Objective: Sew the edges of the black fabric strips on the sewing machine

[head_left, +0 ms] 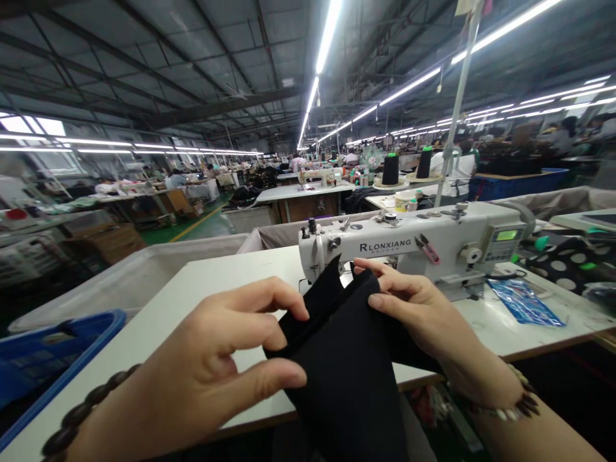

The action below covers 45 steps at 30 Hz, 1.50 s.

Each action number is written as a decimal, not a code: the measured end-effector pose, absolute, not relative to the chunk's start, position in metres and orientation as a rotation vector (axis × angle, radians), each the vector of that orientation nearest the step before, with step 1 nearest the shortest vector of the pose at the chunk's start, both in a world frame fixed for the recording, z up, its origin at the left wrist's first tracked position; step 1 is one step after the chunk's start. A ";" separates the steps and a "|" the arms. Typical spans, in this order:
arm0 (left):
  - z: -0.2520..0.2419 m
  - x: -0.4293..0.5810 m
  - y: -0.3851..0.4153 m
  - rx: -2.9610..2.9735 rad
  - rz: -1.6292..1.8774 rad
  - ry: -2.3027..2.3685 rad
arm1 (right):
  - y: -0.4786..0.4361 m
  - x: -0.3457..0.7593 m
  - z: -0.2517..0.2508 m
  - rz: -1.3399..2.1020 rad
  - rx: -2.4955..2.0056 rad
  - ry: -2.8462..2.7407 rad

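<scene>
A piece of black fabric hangs between my two hands in front of the sewing machine. My left hand is at the fabric's left edge, fingers curled and the thumb lying over its front. My right hand pinches the upper right corner between thumb and fingers. A folded edge runs slantwise across the upper part of the cloth, with a second layer behind it. The fabric covers the machine's needle area. Its lower end drops past the table's front edge.
The white sewing table spreads beneath the machine. Pink-handled snips rest against the machine arm. To the right lie a blue packet and polka-dot fabric. A blue basket stands at left. Black thread cones stand behind.
</scene>
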<state>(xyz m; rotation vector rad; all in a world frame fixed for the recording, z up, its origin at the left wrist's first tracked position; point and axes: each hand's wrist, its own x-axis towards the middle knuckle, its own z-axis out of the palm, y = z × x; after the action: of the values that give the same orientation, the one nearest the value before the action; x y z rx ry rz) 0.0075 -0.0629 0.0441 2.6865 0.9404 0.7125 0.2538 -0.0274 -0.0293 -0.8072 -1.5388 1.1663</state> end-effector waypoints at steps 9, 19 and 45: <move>0.030 -0.016 -0.053 2.515 0.807 0.879 | -0.016 0.227 -0.038 1.524 -0.669 -1.450; 0.022 -0.032 -0.041 2.489 0.883 1.090 | -0.004 0.200 -0.066 1.733 -0.589 -1.242; 0.018 0.012 -0.010 2.224 0.929 1.232 | -0.009 0.198 -0.031 1.011 -0.926 -1.731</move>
<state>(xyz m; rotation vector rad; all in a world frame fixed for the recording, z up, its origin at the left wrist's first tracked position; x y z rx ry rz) 0.0120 -0.0098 0.0180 2.2241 1.2323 0.9292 0.1984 -0.0087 -0.0307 -0.9259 -1.7305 1.0114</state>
